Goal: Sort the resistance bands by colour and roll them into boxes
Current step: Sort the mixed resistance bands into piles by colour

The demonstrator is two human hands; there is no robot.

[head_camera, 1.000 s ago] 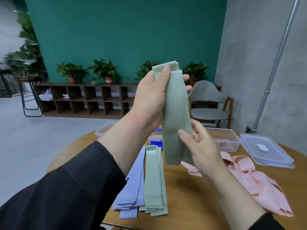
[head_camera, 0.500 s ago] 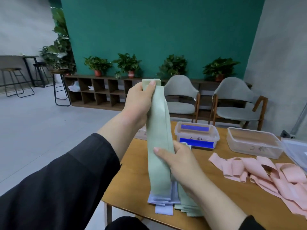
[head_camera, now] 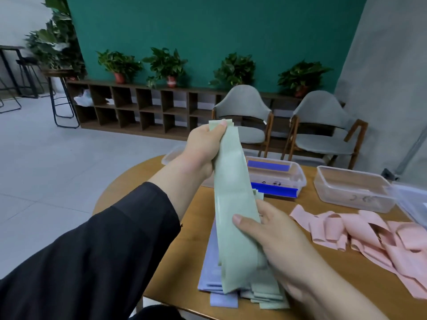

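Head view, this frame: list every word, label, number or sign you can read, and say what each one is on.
No text can be read for certain.
Box with the blue bands: dark handwritten marks on its front wall, too small and blurred to read.
Empty clear box: faint dark marks on its front wall, blurred, unreadable.
Green bands held by the left hand and right hand: no print visible.
Pink bands: no print visible.

Teal wall (head_camera: 208, 31), shelf (head_camera: 143, 109), grey chairs (head_camera: 323, 125)
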